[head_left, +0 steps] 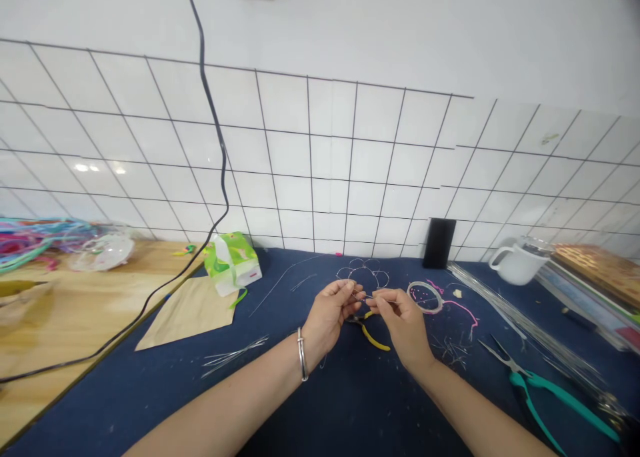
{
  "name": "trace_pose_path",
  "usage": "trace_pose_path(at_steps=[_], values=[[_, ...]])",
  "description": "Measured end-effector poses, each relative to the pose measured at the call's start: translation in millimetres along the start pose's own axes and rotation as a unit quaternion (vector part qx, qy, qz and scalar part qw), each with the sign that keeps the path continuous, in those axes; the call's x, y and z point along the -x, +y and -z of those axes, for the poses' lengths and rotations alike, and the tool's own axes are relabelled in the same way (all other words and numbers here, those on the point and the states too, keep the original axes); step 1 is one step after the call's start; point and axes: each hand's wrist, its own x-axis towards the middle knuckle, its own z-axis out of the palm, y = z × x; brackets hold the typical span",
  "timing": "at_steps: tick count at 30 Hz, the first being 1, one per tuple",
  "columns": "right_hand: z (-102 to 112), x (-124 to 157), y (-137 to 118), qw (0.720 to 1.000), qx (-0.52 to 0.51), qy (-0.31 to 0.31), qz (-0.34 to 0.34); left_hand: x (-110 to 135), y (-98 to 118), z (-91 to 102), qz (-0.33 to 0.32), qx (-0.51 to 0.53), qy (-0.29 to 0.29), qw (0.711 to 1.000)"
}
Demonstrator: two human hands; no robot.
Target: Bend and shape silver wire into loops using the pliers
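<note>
Near the middle of the dark blue mat, my left hand (331, 311) pinches a thin wire. My right hand (404, 325) closes on the same wire (367, 297) from the other side, fingertips a short gap apart. Just beyond my fingers lies a flower-shaped wire frame (367, 270) with looped petals; whether the held wire joins it I cannot tell. Yellow-handled pliers (375, 337) rest on the mat between and below my hands, their jaws partly hidden by my left fingers. A shallow round dish (425, 298) with small pink bits stands right of my right hand.
Teal-handled long-nose pliers (530, 377) lie at the right, by a long wire bundle (525, 320). A white mug (521, 263) and black block (439, 243) stand behind. At left are cut wires (235, 355), a tissue pack (233, 262), brown paper (193, 310) and a black cable (213, 103).
</note>
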Motion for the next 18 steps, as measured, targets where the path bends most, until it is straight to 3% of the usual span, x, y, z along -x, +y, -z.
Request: trace_pose_path(at_steps=[5, 11, 18], values=[[-1.4, 5.8, -1.3, 0.996, 0.075, -0.048, 0.005, -2.6, -0.9, 1.8, -0.002, 0.007, 0.016, 1.000], [-4.1, 11.8, -0.1, 0.970, 0.200, -0.093, 0.105, -3.6, -0.6, 3.2, 0.001, 0.012, 0.022, 1.000], [-4.9, 15.6, 2.6, 0.946, 0.253, -0.139, 0.147, -3.7, -2.1, 6.3, -0.002, 0.016, 0.020, 1.000]])
